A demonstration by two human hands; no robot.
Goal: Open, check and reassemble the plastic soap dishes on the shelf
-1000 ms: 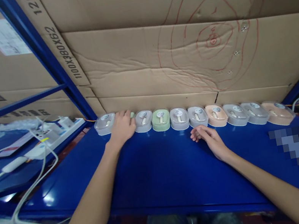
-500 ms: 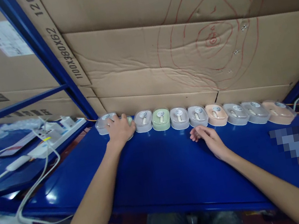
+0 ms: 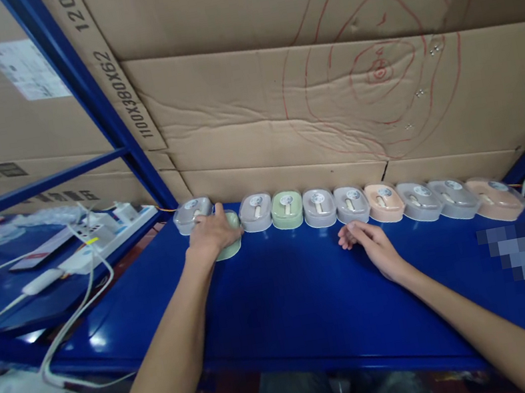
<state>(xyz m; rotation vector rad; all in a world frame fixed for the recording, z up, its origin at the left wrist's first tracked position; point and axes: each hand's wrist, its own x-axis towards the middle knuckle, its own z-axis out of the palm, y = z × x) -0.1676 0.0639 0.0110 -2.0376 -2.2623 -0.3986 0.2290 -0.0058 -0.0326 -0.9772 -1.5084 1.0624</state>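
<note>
My left hand (image 3: 212, 232) is wrapped over a green lidded container (image 3: 231, 251), which stands a little forward of the row; most of it is hidden under my palm and fingers. Beside it on the left is a grey container (image 3: 190, 217) with a clear lid, partly behind my fingers. To the right, past a gap, is another grey one (image 3: 256, 212), then a second green one (image 3: 287, 210). My right hand (image 3: 369, 242) holds nothing, its fingers loosely curled, just in front of a grey container (image 3: 351, 204) and a peach one (image 3: 385, 202).
The containers line the back of a blue shelf (image 3: 286, 301), against a cardboard sheet (image 3: 239, 119) marked with red rings. More grey containers and a peach one (image 3: 497, 199) stand rightward. At left are a power strip (image 3: 116, 229), white cables (image 3: 67, 312) and a blue post (image 3: 142, 177).
My left hand has drawn the green container forward, out of the row, so more of it shows. My right hand stays in place. The view has shifted slightly.
</note>
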